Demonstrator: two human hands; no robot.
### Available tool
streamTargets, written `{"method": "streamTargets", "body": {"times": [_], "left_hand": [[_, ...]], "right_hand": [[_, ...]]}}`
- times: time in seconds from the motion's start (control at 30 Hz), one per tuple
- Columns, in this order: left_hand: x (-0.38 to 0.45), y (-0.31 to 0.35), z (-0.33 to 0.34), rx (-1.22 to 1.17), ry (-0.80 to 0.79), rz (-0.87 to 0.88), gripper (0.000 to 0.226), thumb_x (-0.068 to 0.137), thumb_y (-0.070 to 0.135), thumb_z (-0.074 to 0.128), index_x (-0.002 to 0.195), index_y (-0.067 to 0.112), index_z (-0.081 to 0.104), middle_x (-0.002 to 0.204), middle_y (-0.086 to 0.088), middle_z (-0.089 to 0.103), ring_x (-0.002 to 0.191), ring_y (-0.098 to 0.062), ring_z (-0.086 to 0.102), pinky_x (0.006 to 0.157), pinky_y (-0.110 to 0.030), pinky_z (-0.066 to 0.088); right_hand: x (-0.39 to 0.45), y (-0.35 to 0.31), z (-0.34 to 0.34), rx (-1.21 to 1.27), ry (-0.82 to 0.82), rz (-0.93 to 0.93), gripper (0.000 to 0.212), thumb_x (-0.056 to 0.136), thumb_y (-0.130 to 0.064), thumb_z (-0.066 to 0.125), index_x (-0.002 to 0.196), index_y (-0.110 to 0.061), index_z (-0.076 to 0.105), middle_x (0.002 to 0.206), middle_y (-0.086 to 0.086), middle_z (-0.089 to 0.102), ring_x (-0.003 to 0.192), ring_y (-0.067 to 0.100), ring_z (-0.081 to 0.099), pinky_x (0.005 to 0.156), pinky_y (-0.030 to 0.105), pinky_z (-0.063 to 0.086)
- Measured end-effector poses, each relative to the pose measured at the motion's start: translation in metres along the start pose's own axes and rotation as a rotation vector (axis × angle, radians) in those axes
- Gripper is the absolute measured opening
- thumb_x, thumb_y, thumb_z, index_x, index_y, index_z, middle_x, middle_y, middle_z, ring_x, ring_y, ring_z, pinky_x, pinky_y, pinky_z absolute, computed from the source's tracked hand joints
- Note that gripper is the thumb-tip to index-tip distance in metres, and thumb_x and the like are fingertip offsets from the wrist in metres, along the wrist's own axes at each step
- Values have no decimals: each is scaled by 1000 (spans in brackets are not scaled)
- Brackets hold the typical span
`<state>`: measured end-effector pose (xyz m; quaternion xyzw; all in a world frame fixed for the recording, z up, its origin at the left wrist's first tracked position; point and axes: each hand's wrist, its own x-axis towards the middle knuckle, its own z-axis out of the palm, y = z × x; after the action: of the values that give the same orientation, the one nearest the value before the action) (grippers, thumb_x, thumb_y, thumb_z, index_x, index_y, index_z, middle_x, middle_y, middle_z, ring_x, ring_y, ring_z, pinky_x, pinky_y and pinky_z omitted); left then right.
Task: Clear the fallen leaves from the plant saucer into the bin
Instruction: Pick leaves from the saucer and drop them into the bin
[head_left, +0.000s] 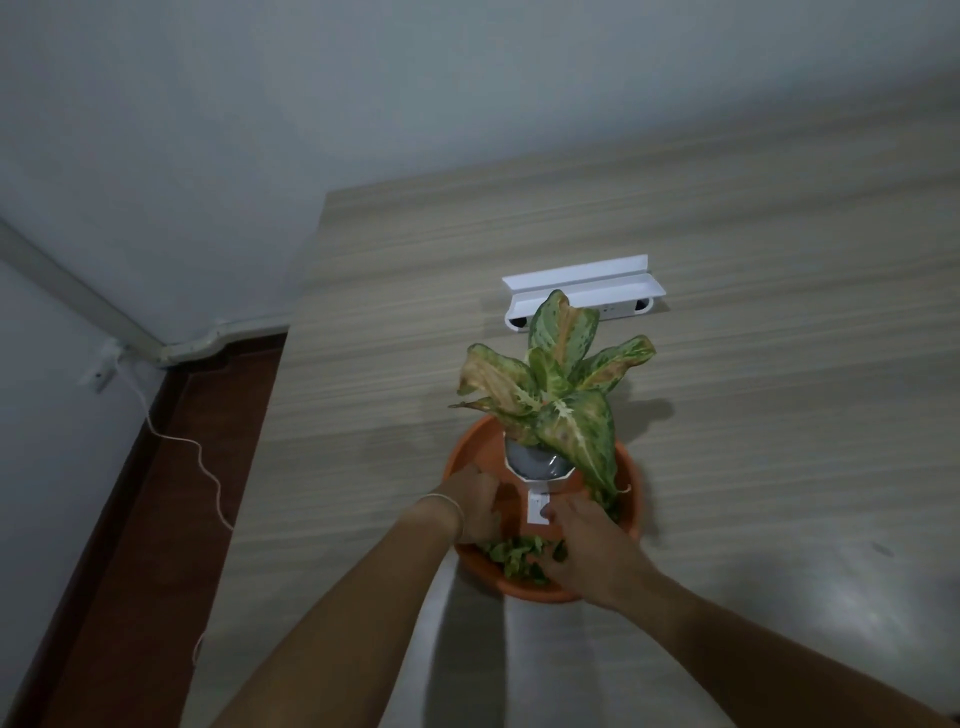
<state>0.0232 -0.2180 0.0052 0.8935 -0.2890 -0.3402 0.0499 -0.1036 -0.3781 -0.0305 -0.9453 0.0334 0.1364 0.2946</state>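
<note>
An orange plant saucer (626, 467) sits on the wooden table. In it stands a white pot (540, 467) with a variegated green and yellow plant (561, 395). Loose green leaves (514, 556) lie in the near part of the saucer. My left hand (475, 504) is inside the saucer at its left side, fingers curled next to the pot. My right hand (587, 545) rests over the leaves at the near right, fingers spread and bent down. Whether either hand grips leaves is hidden. No bin is in view.
A white plastic shelf-like piece (582, 291) lies on the table (779, 364) behind the plant. The table's left edge drops to a dark red-brown floor (145, 519), where a white cable (202, 467) runs from a wall fitting.
</note>
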Motion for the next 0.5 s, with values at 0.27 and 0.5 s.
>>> {"method": "streamTargets", "body": {"times": [0.27, 0.5], "left_hand": [[-1, 4, 19, 250, -93, 5, 52, 72, 42, 78, 115, 16, 66, 121, -13, 64, 114, -31, 58, 97, -38, 51], [3, -3, 30, 246, 58, 9, 51, 76, 35, 73, 115, 5, 60, 125, -22, 52, 116, -39, 49, 99, -44, 49]], "right_hand": [[20, -30, 9, -276, -222, -146, 57, 88, -53, 57, 129, -13, 54, 130, 11, 51, 115, 32, 57, 93, 39, 47], [31, -45, 25, -285, -204, -48, 52, 91, -39, 59, 135, -13, 51, 139, 13, 50, 119, 32, 56, 102, 42, 49]]}}
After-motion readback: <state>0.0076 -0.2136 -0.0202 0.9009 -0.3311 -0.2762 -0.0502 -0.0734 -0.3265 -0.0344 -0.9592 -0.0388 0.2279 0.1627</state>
